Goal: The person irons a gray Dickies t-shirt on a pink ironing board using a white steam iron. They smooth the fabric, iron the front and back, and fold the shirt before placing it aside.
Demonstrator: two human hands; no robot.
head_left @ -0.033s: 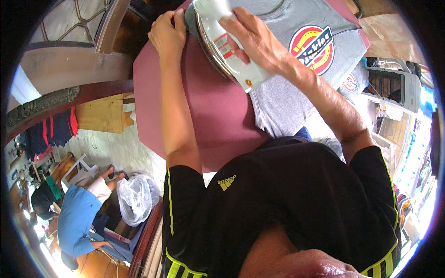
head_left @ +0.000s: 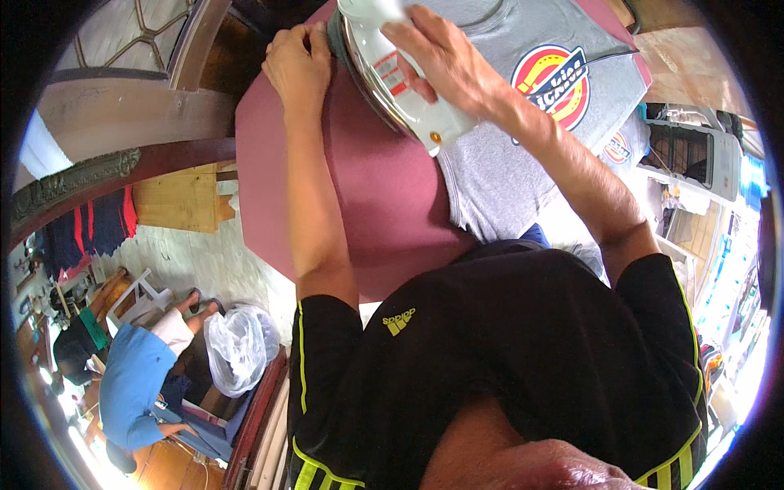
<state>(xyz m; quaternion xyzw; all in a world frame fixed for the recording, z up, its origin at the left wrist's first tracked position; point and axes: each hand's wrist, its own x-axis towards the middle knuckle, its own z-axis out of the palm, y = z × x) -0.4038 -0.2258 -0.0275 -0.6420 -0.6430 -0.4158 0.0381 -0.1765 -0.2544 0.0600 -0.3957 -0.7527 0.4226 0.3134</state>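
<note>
Presently the right hand (head_left: pixel 445 61) grips a white clothes iron (head_left: pixel 400 77) at the collar end of the grey T-shirt (head_left: pixel 523 147) on the maroon ironing surface (head_left: pixel 384 196), while the left hand (head_left: pixel 298 65) lies open, flat just beside the iron.

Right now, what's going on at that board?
A person is ironing. The right hand grips a white iron pressed on a grey T-shirt with a round printed emblem, spread over a maroon ironing board. The left hand rests at the board's far edge, beside the iron, holding the cloth flat. Another person in blue sits on the floor to the left, next to a clear plastic bag.
</note>
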